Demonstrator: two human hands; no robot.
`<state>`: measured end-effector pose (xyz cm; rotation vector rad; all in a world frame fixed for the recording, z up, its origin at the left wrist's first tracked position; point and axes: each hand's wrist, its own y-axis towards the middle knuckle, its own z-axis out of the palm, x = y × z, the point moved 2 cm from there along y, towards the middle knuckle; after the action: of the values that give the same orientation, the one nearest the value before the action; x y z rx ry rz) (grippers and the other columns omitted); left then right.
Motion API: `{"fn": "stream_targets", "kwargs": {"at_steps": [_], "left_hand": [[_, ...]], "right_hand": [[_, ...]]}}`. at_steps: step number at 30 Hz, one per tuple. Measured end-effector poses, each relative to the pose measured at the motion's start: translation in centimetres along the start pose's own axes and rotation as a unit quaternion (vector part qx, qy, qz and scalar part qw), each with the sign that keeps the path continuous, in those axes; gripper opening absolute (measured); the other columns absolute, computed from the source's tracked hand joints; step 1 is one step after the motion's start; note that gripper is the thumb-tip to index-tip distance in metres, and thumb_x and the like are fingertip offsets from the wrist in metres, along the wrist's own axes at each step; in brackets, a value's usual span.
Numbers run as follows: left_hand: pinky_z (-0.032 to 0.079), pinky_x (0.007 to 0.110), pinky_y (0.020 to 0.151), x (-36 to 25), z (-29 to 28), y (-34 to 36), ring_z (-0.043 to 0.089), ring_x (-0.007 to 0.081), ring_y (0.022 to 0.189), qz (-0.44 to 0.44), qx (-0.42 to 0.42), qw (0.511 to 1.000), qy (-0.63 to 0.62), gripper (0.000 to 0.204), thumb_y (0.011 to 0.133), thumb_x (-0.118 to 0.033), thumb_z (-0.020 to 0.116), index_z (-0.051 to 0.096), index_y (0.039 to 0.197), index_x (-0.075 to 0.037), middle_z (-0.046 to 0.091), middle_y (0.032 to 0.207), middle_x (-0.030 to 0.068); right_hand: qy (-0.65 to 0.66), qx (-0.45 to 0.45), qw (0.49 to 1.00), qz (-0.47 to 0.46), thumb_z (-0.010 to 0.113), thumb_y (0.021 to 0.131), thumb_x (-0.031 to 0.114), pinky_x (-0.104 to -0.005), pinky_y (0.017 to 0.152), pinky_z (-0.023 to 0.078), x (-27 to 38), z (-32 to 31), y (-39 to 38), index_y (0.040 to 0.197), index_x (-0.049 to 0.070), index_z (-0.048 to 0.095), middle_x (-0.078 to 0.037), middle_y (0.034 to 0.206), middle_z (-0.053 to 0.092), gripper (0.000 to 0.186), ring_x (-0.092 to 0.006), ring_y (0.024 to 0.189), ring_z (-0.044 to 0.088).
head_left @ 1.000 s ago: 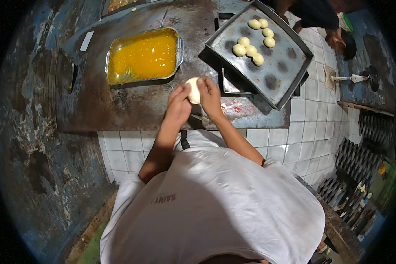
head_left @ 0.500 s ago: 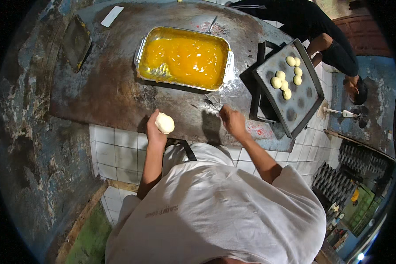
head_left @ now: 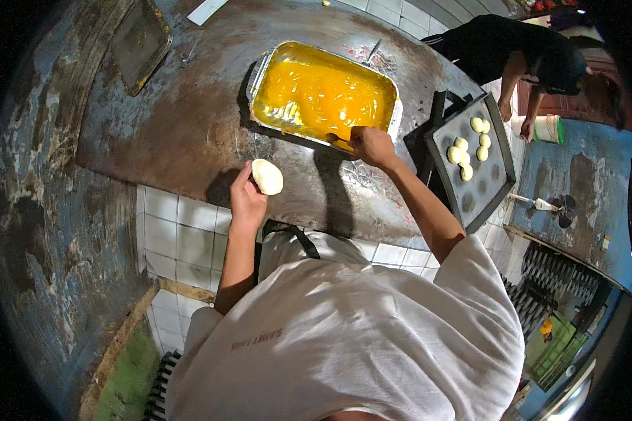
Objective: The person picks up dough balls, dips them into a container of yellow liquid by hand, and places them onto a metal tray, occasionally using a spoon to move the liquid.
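My left hand [head_left: 247, 202] is closed around a piece of pale dough [head_left: 267, 177], rounded and somewhat flattened, held over the table's near edge. My right hand [head_left: 373, 147] reaches to the near right side of a foil-coloured metal pan [head_left: 258, 78]. Its fingers grip a small metal utensil [head_left: 336, 138], whose end dips into the thick yellow filling [head_left: 316, 91]. The utensil's exact kind cannot be made out. Filling covers most of the pan, with bare metal showing at its near left corner.
Right of the pan, a dark baking tray [head_left: 497, 168] bears several dough balls [head_left: 461, 155] and rests on another tray. A worn tray [head_left: 140, 45] and a white strip [head_left: 207, 10] lie far left. Another person [head_left: 527, 52] bends beyond the table, near a white bucket [head_left: 549, 130].
My right hand has moved forward from the table top to the pan, bringing the utensil into the filling. My left hand still holds the dough, now turned slightly. The other person has shifted and bent over.
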<state>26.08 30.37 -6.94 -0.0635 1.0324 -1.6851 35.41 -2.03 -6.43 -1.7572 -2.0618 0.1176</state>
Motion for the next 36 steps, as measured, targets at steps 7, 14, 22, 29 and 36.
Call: {"fn": "stream_targets", "kwargs": {"at_steps": [7,14,22,29,36], "left_hand": [[0.049,0.042,0.101,3.5,5.3,-0.7,0.062,0.0235,0.114,-0.073,0.039,0.996,-0.029,0.032,0.099,-0.031,0.060,0.057,0.122,-0.007,0.065,0.119,0.0075],[0.050,0.042,0.097,9.0,12.7,-6.5,0.064,0.0261,0.108,-0.109,0.155,0.978,-0.082,0.052,0.102,-0.051,0.054,0.058,0.122,-0.003,0.067,0.113,0.0104],[0.042,0.045,0.109,13.3,13.9,-9.9,0.056,0.0298,0.126,-0.117,0.173,0.978,-0.017,0.074,0.098,-0.063,0.049,0.049,0.139,-0.001,0.059,0.135,0.0143],[0.050,0.037,0.098,18.3,16.8,-15.4,0.065,0.0244,0.107,-0.081,0.268,0.957,0.074,0.058,0.103,-0.052,0.051,0.063,0.117,0.002,0.069,0.113,0.0149],[0.050,0.029,0.091,18.9,17.5,-18.6,0.063,0.0156,0.107,0.075,0.240,0.778,0.576,0.038,0.096,-0.023,0.070,0.062,0.123,0.002,0.067,0.106,0.0072]], "right_hand": [[0.608,0.185,0.771,0.038,0.068,0.097,0.019,-0.0255,0.051,0.032,1.5,-4.3,-6.9,0.084,0.008,0.062,0.001,0.069,0.058,0.018,-0.0069,0.057,0.044],[0.658,0.002,0.753,-0.015,0.073,0.093,0.014,-0.0256,0.072,0.045,0.7,5.6,-14.0,0.090,0.007,0.063,0.001,0.083,0.062,0.013,-0.0085,0.077,0.055],[0.571,-0.103,0.810,0.083,0.066,0.096,0.022,-0.0379,0.082,0.051,-5.4,17.2,-20.4,0.098,0.000,0.068,-0.013,0.094,0.070,0.023,-0.0255,0.087,0.067],[0.791,0.026,0.611,0.019,0.048,0.105,0.051,-0.0393,0.110,0.039,-2.3,0.7,-23.7,0.140,0.004,0.057,-0.010,0.140,0.059,0.059,-0.0246,0.128,0.055],[0.482,-0.070,0.858,-0.163,0.078,0.077,-0.004,-0.0401,0.107,0.045,-5.5,-3.1,-28.5,0.150,0.003,0.042,-0.017,0.141,0.056,0.081,-0.0275,0.128,0.056]]}}
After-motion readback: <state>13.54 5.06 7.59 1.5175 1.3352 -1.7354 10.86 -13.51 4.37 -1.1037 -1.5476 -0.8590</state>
